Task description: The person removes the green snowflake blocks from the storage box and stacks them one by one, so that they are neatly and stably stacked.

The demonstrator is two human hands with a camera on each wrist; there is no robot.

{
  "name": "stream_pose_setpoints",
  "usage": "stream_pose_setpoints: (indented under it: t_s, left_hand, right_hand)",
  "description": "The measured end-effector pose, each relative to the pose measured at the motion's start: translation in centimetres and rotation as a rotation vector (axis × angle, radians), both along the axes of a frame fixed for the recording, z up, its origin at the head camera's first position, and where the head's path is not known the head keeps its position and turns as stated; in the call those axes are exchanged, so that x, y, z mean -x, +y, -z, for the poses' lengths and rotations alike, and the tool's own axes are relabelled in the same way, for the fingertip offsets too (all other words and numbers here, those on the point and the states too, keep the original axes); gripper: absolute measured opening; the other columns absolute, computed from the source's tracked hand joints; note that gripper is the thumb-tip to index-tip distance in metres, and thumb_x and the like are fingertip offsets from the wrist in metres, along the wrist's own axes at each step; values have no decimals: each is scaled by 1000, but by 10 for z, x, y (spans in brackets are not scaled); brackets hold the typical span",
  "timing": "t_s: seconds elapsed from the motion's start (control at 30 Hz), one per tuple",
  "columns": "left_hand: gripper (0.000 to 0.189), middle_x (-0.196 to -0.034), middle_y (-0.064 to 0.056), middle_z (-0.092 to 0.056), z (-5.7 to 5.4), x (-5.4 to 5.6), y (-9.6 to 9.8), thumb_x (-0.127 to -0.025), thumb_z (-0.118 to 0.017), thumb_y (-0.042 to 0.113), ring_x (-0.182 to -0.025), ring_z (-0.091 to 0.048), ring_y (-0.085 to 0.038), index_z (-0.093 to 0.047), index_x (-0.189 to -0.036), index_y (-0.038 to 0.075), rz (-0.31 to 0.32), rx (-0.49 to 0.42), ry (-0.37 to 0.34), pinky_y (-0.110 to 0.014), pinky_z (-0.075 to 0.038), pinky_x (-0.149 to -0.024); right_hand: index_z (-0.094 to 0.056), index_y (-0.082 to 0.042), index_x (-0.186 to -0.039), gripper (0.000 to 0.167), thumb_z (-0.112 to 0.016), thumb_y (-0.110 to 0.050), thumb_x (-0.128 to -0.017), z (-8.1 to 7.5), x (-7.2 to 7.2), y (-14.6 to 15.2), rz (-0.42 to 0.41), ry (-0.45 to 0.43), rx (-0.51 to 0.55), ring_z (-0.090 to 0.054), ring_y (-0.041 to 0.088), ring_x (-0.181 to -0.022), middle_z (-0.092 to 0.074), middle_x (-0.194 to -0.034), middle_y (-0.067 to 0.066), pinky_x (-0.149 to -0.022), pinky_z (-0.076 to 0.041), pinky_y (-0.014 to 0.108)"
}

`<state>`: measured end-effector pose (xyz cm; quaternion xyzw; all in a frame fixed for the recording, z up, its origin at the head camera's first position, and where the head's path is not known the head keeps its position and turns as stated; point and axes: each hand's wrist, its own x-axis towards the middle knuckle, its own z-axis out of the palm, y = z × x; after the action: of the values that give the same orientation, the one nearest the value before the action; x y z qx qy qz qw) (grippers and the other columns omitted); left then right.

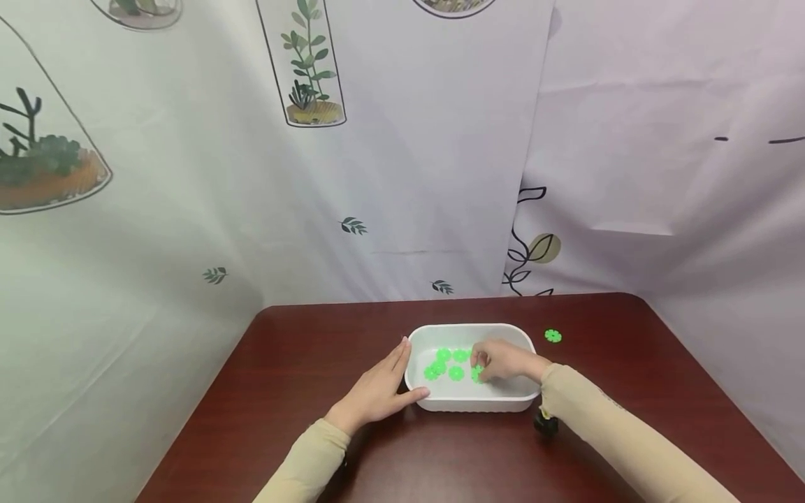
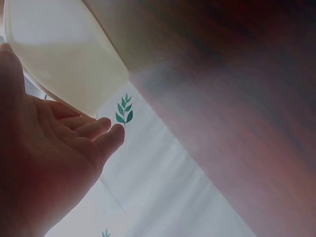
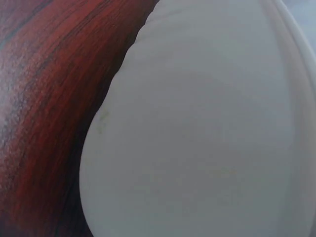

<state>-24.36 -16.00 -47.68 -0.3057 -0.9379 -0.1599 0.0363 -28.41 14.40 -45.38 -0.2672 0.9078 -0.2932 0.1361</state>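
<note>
A white oblong plastic tub [image 1: 474,404] stands on the table, with several flat green flower-shaped pieces [image 1: 455,373] lying on its floor. My left hand [image 1: 377,391] rests against the tub's left end, fingers extended along the side and thumb at the near rim. In the left wrist view, that hand [image 2: 64,148] has its fingertips at the tub's edge [image 2: 64,54]. Inside the tub, toward its right half, my right hand [image 1: 499,360] pinches a green flower-shaped piece [image 1: 476,375] with curled fingers. The right wrist view holds only the tub's outer wall [image 3: 197,123] and some table.
Beyond the tub's far right corner, one more green flower-shaped piece [image 1: 553,336] lies on the dark red-brown table [image 1: 283,363]. A whitish cloth with printed plants [image 1: 409,175] hangs behind the table and along both sides.
</note>
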Motion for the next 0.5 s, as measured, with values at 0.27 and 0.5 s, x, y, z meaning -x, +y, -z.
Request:
stream_pose_setpoints:
  t_s: [0.27,0.5]
  left_hand:
    - [101,-165,-18,-19,-3,0,1,-95,-47,71,-151,-24,-25,-19,-159,-1,-14,7,-5,-43,-35,-114]
    - [101,-165,-19,-21,0,1,2,-95,-46,73,-152,-19,-28,-21,-159,-2,-4,14,11,-44,-33,-115]
  right_hand:
    - [-72,-1,-100,19,-72,1,-81,-6,8,8,-18,88,49,-57,13,-80,-65,-87,0,-74,-50,30]
    - [-75,-2,-105,16,-71,-4,-90,-19,10,18,71,68,110,-62,16,-87,-71,-96,2,-77,-54,35]
